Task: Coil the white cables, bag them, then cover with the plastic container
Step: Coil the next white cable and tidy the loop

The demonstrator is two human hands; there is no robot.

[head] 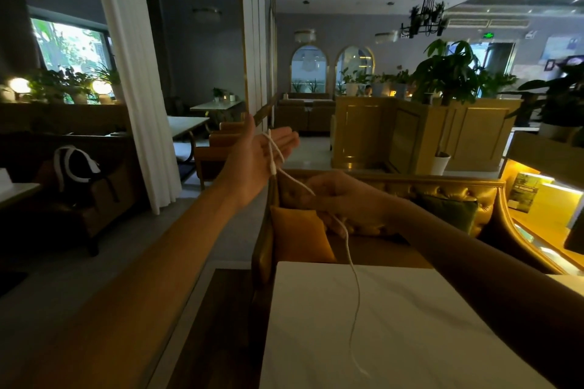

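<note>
My left hand [262, 151] held flat, the white cable [356, 294] looped over it; my right hand [344, 199] pinches the strand, tail trailing onto the desk [442, 325]. Thin, light, limp: I judge it best pinched near the loops.

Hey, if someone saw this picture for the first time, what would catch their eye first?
First, the two bare arms reaching out mid-frame. The left hand, palm up with fingers straight, has the white cable looped across it, and the right hand, just below and to the right, grips the same cable. The cable's loose end trails down over the white table at the bottom. In the dim room beyond, a bright window glows at upper left.
</note>
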